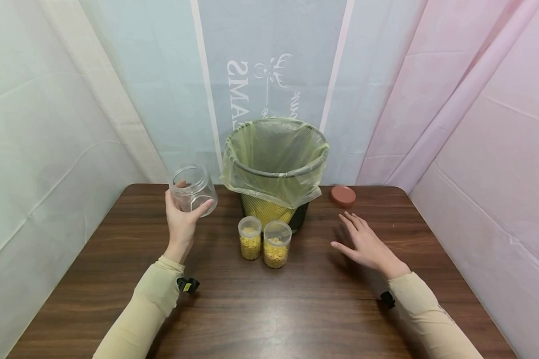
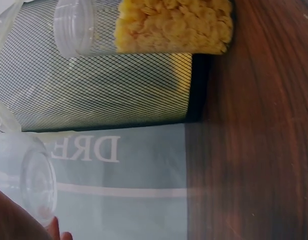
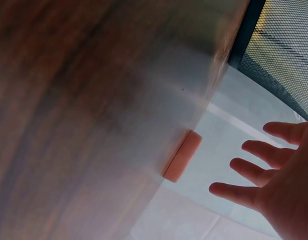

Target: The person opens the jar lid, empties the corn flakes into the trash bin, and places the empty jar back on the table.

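Observation:
In the head view my left hand [image 1: 181, 224] grips a clear jar [image 1: 197, 199] with no lid on it, thumb across the near side. The jar contains no visible food and is held left of the bin. My right hand [image 1: 366, 244] is spread over the right side of the table with nothing in it. Beyond its fingertips lies a round reddish-brown lid [image 1: 343, 196]. Between the hands, two uncovered clear containers [image 1: 250, 242] with yellow flakes stand side by side; the right container [image 1: 276, 249] is slightly nearer me.
A mesh bin [image 1: 267, 209] stands behind the containers, with a pale yellow bag [image 1: 274, 187] folded over its rim. The brown wooden table [image 1: 269, 309] ends at hanging cloth [image 1: 269, 50] at the back. More cloth hangs at both sides.

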Available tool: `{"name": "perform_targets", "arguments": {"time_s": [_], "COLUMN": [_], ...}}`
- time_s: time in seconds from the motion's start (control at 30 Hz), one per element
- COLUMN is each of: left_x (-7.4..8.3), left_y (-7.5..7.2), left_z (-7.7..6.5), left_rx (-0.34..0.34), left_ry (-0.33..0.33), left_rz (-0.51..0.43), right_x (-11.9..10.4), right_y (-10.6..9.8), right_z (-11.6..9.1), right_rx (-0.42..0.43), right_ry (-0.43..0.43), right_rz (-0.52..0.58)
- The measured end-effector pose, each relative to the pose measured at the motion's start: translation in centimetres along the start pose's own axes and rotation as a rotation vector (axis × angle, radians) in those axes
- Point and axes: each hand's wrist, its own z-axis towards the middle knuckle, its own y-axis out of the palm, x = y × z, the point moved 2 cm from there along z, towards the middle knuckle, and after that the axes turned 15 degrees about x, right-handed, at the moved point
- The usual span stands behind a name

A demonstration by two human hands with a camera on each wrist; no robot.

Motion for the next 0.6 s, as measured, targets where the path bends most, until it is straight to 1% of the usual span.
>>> {"name": "perform_targets", "arguments": {"time_s": [0.07,0.17,0.4,0.5,0.6], "left_x": [-0.2,-0.6,-1.8,-2.4,-2.9], "left_y": [-0.2,-0.4,-0.7,-0.8,-0.8], "left_z": [0.0,0.0,0.2,0.5,0.8], "left_rx": [-0.002,0.0,0.064,0.073,0.074], "left_ry": [-0.015,-0.048,-0.138,-0.17,-0.184], "left_rz": [0.049,0.1,0.289,0.316,0.323], "right_x": [0.1,0.2,0.4,0.5,0.6], "right_y": [0.0,0.0,-0.1,-0.2,-0.4], "right_z": [-0.1,-0.3,-0.5,-0.6,-0.7], "right_rx": [0.0,0.001,0.016,0.02,0.01], "right_ry": [0.004,0.007,0.003,0.009,0.026], "right_rz": [-0.004,-0.011,-0.043,-0.051,-0.05]}}
